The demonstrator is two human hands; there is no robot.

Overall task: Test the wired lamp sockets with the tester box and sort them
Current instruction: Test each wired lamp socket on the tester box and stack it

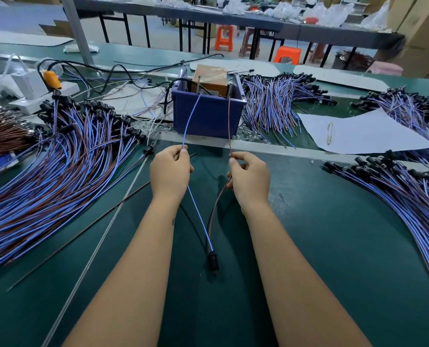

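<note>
Setting: a person at a green work surface (308, 246), seen from a head-worn camera looking down over both forearms.
Left hand (169, 170): fingers curled, thumb and forefinger pinching the blue wire (191, 116), which runs up to a metal pin in the blue box (207, 115).
Right hand (249, 177): fingers curled, pinching the brown wire (229, 121), which rises to a second pin in the same box.
Socket under test: the black socket (213, 261) lies on the surface between the forearms, both wires trailing back to it.
Tester: a tan block (211, 78) sits inside the blue box, just beyond the hands.
Left pile (58, 171): wired sockets fanned across the surface.
Right pile (396, 191): more wired sockets, near the surface's edge.
Behind the box: a further heap (278, 101) beside a white sheet (363, 134) with a pen (329, 133).
</note>
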